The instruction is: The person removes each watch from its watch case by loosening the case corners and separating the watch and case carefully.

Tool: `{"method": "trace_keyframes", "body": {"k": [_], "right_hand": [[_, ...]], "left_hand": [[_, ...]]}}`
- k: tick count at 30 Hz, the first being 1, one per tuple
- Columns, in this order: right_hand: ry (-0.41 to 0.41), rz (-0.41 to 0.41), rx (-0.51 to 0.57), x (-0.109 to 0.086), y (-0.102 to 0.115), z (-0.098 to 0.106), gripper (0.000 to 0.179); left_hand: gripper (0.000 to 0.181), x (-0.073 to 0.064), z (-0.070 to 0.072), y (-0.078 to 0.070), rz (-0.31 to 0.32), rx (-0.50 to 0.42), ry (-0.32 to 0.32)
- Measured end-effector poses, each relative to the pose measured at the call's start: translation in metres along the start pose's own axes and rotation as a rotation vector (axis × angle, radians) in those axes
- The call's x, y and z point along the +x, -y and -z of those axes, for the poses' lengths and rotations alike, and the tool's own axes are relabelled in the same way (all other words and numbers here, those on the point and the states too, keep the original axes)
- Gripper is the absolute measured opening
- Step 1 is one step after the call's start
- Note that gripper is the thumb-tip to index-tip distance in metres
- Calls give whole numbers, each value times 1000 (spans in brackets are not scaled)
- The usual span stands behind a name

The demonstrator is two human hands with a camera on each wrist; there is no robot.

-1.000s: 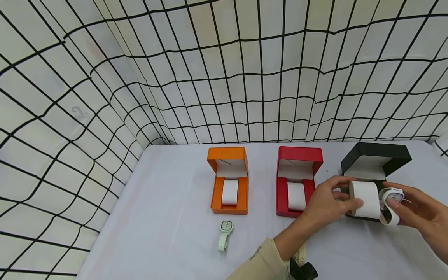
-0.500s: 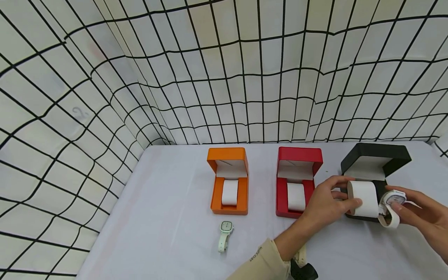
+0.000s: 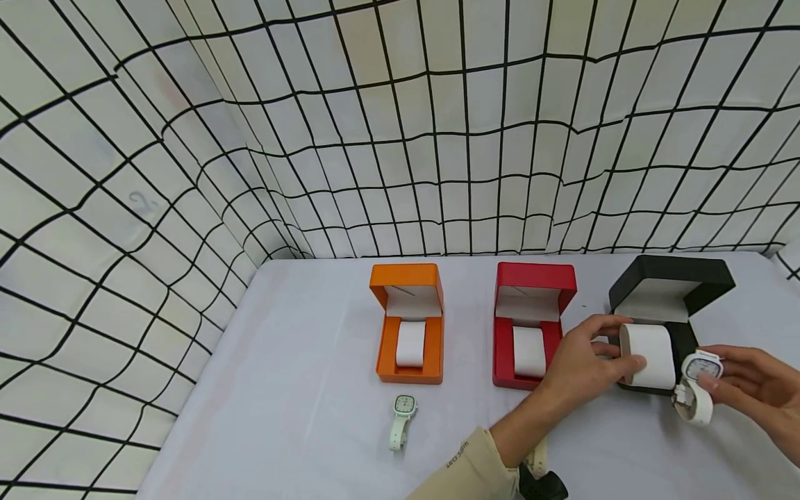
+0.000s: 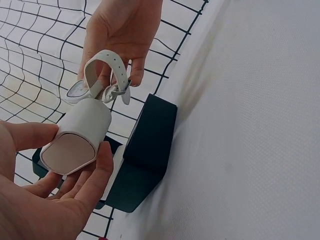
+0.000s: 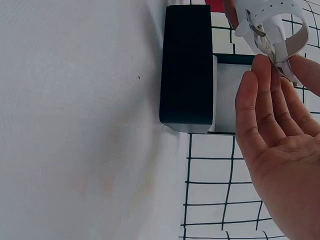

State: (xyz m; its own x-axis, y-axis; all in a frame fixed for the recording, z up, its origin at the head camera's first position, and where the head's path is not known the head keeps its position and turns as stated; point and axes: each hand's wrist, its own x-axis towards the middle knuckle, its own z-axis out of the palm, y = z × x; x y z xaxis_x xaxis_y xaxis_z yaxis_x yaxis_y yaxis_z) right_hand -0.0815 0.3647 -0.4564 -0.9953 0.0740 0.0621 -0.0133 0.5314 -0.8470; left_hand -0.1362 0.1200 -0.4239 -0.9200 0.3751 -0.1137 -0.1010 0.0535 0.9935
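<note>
My left hand grips a white watch cushion by its left end, thumb in front and fingers behind. The cushion is up over the open dark box, and its oval end face shows in the left wrist view. Just right of it, my right hand pinches a white watch between thumb and fingers. The watch's strap is buckled into a loop, which hangs below the dial in the head view and stands apart from the cushion there.
An open red box and an open orange box stand to the left, each holding a white cushion. A pale green watch lies in front of the orange one. Black-lined netting or grid rises behind the white table.
My right hand has drawn the white watch away from the cushion's right end, down and slightly toward me. The left hand and cushion have barely moved.
</note>
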Motion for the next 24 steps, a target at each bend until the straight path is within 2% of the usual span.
{"method": "trace_keyframes", "body": {"k": [8,12,16,24], "right_hand": [[2,-102,6,1,0,1,31],[32,-127,-49,1,-4,1,18],[46,-135,-82,1,-6,1,20],[59,-165,-121,-1,-3,-1,35]], "left_hand": [[46,-1,0,0,5,1,-1],[46,-1,0,0,11,9,-1],[46,-2,0,0,4,8,3],[45,-2,-2,2,17,42,-11]]}}
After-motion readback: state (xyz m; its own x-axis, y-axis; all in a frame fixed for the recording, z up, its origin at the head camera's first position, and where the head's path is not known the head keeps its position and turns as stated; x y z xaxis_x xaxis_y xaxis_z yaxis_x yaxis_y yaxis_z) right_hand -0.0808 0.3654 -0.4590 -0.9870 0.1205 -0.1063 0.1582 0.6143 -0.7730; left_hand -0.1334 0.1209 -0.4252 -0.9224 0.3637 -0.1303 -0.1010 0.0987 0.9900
